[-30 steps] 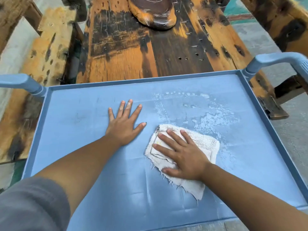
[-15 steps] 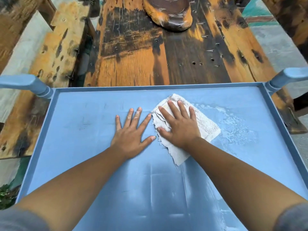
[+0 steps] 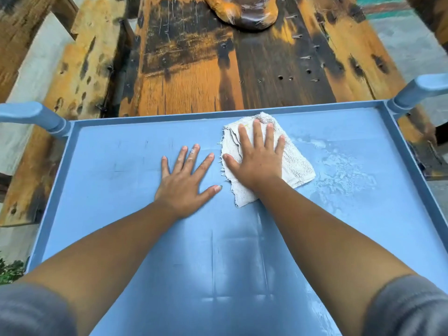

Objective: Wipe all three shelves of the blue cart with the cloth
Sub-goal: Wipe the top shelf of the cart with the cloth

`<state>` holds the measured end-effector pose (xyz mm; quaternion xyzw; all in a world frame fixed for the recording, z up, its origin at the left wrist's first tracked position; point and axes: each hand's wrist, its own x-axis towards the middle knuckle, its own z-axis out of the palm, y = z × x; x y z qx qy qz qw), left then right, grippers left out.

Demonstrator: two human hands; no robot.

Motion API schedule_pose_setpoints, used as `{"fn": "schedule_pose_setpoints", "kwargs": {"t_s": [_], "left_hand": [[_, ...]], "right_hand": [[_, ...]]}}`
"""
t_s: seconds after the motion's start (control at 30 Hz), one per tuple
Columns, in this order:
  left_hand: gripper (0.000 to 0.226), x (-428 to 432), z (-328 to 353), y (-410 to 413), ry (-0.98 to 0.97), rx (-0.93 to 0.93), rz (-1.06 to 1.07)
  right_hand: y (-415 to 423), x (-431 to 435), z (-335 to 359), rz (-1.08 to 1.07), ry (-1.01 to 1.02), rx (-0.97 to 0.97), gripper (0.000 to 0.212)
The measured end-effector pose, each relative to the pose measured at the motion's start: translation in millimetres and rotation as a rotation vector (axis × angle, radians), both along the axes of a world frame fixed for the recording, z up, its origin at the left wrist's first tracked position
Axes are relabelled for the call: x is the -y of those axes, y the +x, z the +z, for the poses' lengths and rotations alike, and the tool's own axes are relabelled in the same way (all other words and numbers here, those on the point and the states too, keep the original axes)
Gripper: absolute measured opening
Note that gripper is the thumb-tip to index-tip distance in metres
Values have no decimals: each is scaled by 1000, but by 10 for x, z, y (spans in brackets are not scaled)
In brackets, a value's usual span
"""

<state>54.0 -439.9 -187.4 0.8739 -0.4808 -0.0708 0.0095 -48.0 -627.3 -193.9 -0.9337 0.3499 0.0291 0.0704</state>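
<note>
Top shelf of blue plastic cart [image 3: 101, 214]: right hand [image 3: 257, 163] spread flat, pressing white frayed terry cloth [image 3: 294, 163] near far edge. Left hand [image 3: 184, 180] splayed, empty, bracing mid-shelf. Wet foamy residue [image 3: 344, 175] remains toward right edge; lower shelves unseen, presumably pending.

no readable text, labels, brands, numbers or signs anywhere
</note>
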Motion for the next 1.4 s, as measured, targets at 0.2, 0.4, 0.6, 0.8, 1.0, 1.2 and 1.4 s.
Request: {"fn": "schedule_pose_setpoints", "kwargs": {"t_s": [0.2,0.4,0.6,0.8,1.0,1.2,1.4], "left_hand": [[78,12,-22,27,0,5,-2],[78,18,-51,62,-12,-13,-10],[80,-10,-50,56,-20,-31,-15],[82,-5,-50,48,-16,-35,-25],[81,-2,-94,69,-19,-25,-12],[79,37,-91,36,-32,-14,2],[76,59,-61,-8,9,-4,63]], "right_hand": [[-477,-367,-6,-47,-2,-6,87],[-1236,-939,-17,-24,-27,28,83],[-1893,-1382,1,-11,-17,17,79],[-2375,-1543,31,97,-30,8,75],[-2392,-1488,101,125,-16,-8,75],[-2531,-1296,133,244,33,13,76],[-2869,-861,131,525,34,24,73]]}}
